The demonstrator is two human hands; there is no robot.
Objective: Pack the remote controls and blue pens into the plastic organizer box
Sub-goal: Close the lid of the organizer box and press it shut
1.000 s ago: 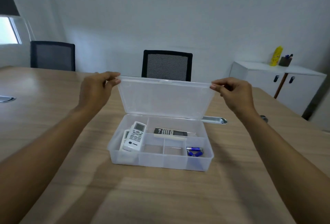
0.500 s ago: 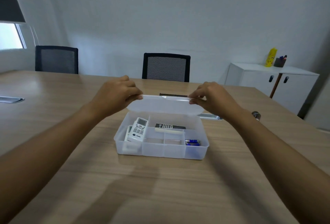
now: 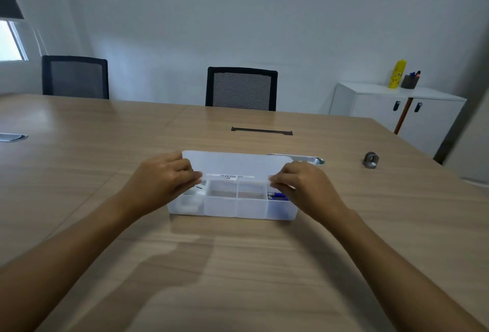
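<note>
A clear plastic organizer box [image 3: 232,208] sits on the wooden table in front of me. Its translucent lid [image 3: 232,165] is tilted low over the box, with a gap left along the front. My left hand [image 3: 161,180] pinches the lid's front left corner and my right hand [image 3: 301,183] pinches its front right corner. Blue pens [image 3: 276,195] show in the right front compartment. A white remote control [image 3: 189,200] is partly visible at the left, under my left hand. Anything else inside is hidden by the lid.
A metal cable grommet [image 3: 304,158] lies just behind the box and a small grey metal ring [image 3: 370,160] sits to the right. A black cable slot [image 3: 262,131] is farther back. Two black chairs [image 3: 241,88] stand beyond the table, a white cabinet [image 3: 397,109] at right.
Both hands have brought the lid down from upright to nearly flat over the box, covering the remote controls. The box itself has stayed in place.
</note>
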